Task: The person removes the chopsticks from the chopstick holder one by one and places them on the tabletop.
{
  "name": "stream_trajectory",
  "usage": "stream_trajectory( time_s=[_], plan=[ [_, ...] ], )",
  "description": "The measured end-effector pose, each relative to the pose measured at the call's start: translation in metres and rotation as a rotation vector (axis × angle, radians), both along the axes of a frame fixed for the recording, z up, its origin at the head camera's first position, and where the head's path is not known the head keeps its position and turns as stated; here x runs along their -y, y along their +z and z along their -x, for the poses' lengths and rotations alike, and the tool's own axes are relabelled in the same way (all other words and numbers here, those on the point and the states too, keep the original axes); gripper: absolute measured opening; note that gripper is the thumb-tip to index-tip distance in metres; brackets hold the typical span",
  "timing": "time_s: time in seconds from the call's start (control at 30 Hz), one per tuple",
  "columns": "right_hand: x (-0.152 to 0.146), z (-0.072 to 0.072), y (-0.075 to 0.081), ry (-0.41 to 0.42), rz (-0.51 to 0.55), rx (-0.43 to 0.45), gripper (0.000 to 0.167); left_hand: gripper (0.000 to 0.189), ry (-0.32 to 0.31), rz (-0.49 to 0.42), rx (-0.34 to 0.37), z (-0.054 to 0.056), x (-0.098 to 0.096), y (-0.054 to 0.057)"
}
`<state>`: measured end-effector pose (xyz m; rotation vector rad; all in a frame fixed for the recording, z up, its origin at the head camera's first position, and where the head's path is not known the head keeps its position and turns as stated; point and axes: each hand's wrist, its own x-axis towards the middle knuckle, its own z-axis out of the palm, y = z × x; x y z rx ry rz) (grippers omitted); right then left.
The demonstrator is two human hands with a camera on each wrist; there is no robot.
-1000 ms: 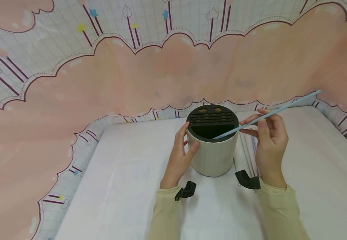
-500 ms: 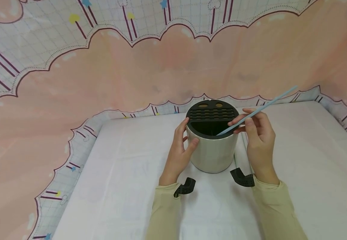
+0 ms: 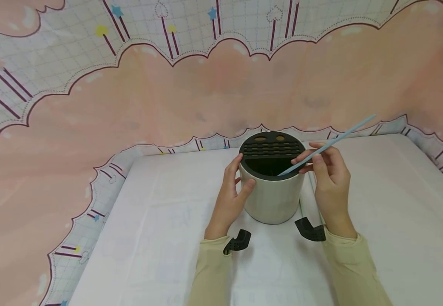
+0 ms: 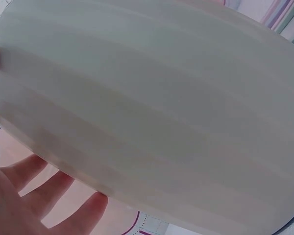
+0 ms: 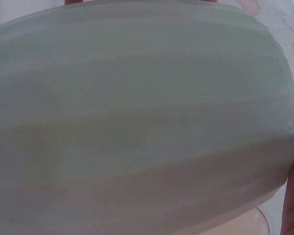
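Note:
A cream, ribbed cylindrical desk organizer (image 3: 273, 199) stands upright on the table, its black top (image 3: 272, 149) having slots, two round holes and a wide front compartment. My left hand (image 3: 229, 197) grips its left side, thumb in front and fingertips near the rim. In the left wrist view, three fingers (image 4: 49, 193) press along the organizer wall (image 4: 152, 107). My right hand (image 3: 332, 187) pinches a long, thin light-blue stick (image 3: 345, 134) at the right rim. The stick slants, its lower end at the front compartment and its other end pointing up right.
Several coloured sticks (image 4: 283, 14) lie on the table right of the organizer, mostly hidden behind my right hand and wrist in the head view. A white cover (image 3: 160, 229) lies over the table, with a patterned peach cloth (image 3: 214, 97) behind it. Each wrist carries a black mount (image 3: 310, 230).
My right hand has moved left with the blue stick, bringing its fingers to the rim; the stick's upper end came left too. My left hand keeps its hold, and the view shifts slightly.

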<state>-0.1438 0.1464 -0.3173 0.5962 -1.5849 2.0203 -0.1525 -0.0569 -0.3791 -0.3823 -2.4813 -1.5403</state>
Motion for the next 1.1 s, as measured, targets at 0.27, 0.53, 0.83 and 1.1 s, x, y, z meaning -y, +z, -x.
stream_trajectory(
  time_s=[0.27,0.53,0.83,1.1],
  plan=[
    [0.0,-0.003,0.006,-0.001,-0.006,-0.017,0.024,0.062,0.0,0.012,-0.017,-0.001,-0.001,0.004],
    [-0.007,0.001,0.0,-0.005,0.018,0.022,0.024,0.063,0.013,0.013,0.001,-0.002,-0.005,0.006],
    [-0.016,0.013,-0.02,0.055,0.157,0.105,0.025,0.064,0.02,-0.016,0.005,-0.004,-0.006,0.0],
    [-0.018,0.013,-0.025,-0.011,0.12,0.102,0.025,0.063,0.025,-0.019,-0.012,-0.004,-0.005,-0.006]
  ],
)
